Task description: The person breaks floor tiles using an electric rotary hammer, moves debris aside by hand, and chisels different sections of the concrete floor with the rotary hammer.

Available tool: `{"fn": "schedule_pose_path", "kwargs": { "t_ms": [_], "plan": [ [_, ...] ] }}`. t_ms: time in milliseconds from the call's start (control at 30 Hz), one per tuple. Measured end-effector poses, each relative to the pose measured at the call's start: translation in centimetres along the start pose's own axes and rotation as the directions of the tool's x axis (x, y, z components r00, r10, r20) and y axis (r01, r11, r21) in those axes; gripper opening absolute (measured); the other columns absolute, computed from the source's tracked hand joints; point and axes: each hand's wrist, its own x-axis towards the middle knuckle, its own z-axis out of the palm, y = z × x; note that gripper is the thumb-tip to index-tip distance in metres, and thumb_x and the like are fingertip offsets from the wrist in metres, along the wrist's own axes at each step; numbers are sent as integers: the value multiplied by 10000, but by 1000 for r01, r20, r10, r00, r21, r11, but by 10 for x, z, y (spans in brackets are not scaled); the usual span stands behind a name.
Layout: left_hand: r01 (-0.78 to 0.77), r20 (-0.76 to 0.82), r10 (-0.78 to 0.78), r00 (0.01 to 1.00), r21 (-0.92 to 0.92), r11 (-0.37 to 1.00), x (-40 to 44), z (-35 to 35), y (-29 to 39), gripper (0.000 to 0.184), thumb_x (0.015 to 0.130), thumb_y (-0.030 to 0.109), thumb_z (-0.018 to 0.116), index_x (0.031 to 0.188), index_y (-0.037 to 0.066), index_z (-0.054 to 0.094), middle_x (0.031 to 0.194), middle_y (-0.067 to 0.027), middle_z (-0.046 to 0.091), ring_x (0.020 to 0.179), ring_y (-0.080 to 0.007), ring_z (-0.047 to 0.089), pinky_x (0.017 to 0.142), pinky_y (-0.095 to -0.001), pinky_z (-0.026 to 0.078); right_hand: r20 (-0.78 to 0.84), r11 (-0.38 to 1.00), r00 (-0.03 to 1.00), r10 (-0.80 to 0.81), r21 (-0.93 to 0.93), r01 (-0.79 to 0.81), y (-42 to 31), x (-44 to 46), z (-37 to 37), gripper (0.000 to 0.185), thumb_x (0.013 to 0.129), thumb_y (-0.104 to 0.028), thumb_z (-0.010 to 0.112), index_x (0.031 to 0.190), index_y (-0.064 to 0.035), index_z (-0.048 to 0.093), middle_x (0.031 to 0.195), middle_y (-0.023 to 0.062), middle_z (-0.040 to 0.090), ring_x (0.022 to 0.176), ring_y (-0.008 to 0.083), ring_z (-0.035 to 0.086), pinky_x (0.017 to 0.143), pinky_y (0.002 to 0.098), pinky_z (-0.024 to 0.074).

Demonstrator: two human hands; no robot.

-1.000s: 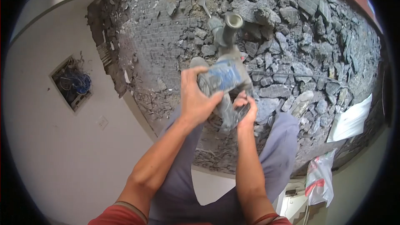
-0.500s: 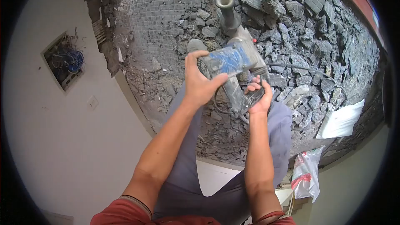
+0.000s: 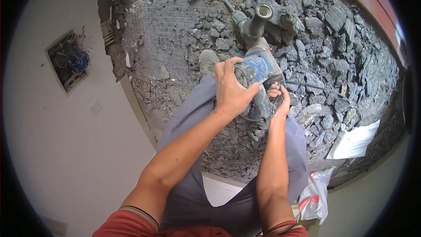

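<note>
A dusty power hammer [image 3: 259, 66] with a blue label is held over the rubble. Its chisel bit [image 3: 229, 3] points up and away from me, beside a dark side handle [image 3: 254, 27] with a hollow round end. My left hand [image 3: 233, 88] is wrapped round the motor housing, thumb on the near side. My right hand [image 3: 280, 101] grips the rear handle, its fingers curled inside the loop. A black cable [image 3: 318, 87] runs from near the tool over the stones to the right.
Broken concrete [image 3: 313, 52] is heaped at the right; a grid-marked surface [image 3: 162, 22] lies upper left. A wall box with blue wires [image 3: 74, 61] is at the left. A white sack [image 3: 354, 141] and a plastic bag [image 3: 315, 195] are lower right. My shoe [image 3: 207, 61] stands beside the tool.
The tool, held in both hands, has shifted to the right with its bit swinging into clearer view. My left leg has moved, and the view has shifted slightly.
</note>
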Motion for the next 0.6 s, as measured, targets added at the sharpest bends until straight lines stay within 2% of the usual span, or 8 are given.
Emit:
{"fn": "schedule_pose_path", "kwargs": {
  "t_ms": [67, 133, 200, 300, 333, 433, 500, 600],
  "plan": [
    [-13, -15, 13, 1000, -3, 1000, 3, -6, -2, 677, 637, 173, 829, 1217, 50, 502, 1134, -165, 476, 1115, -331, 484, 1005, -414, 410, 24, 998, 999, 36, 41, -37, 2, -1, -4, 217, 945, -107, 586, 1119, 20, 560, 918, 45, 573, 724, 130, 558, 688, 320, 497],
    [-28, -17, 28, 999, -13, 1000, 0, -18, -1, 681, 633, 174, 829, 1220, 56, 504, 1133, -161, 473, 1114, -329, 483, 1004, -412, 410, -6, 998, 998, -55, -43, 55, 21, -13, 0, 173, 933, -84, 589, 1076, 8, 554, 904, 38, 553, 719, 129, 551, 696, 320, 498],
    [4, 32, -2, 999, -53, 999, -12, -32, 3, 679, 639, 179, 827, 1221, 44, 503, 1145, -164, 470, 1123, -330, 479, 1009, -415, 404, -26, 998, 998, -65, -19, 64, 36, -37, 0, 174, 925, -71, 593, 1084, -11, 554, 910, 34, 553, 721, 122, 550, 682, 309, 492],
    [-9, 35, 11, 999, -57, 998, -85, -37, 15, 662, 653, 163, 830, 1215, 42, 500, 1140, -163, 472, 1119, -320, 484, 998, -417, 406, -50, 997, 999, 19, 74, -15, 28, -90, -16, 215, 921, -90, 598, 1125, -32, 563, 929, 25, 557, 703, 115, 533, 653, 291, 464],
    [-31, 24, 33, 999, -65, 997, -96, -36, 15, 657, 658, 163, 832, 1212, 43, 499, 1137, -161, 471, 1116, -316, 487, 994, -416, 407, -44, 1000, 999, -21, -8, 21, 29, -107, -20, 260, 926, -122, 595, 1169, -36, 567, 949, 25, 573, 711, 108, 541, 655, 283, 469],
    [30, 73, -20, 997, -131, 991, -105, -45, 9, 664, 658, 170, 842, 1213, 49, 498, 1134, -154, 468, 1102, -310, 493, 986, -407, 410, -120, 997, 990, -68, -45, 63, 40, -142, -20, 329, 925, -146, 593, 1231, -26, 567, 986, 33, 609, 725, 105, 557, 666, 284, 489],
    [79, 117, -63, 991, -136, 988, -94, -50, 6, 669, 659, 171, 845, 1217, 46, 497, 1143, -148, 470, 1105, -304, 494, 990, -405, 409, -262, 985, 950, -168, -78, 153, 54, -141, -13, 377, 917, -148, 596, 1270, -19, 564, 1022, 43, 637, 733, 111, 571, 680, 294, 511],
    [113, 173, -89, 981, -132, 985, -88, -61, -8, 685, 659, 167, 849, 1231, 40, 494, 1142, -130, 479, 1108, -284, 498, 990, -399, 411, -243, 969, 943, -229, -149, 197, 71, -150, -12, 382, 913, -153, 600, 1267, -15, 571, 1045, 51, 648, 736, 121, 575, 705, 303, 521]
  ]
}}
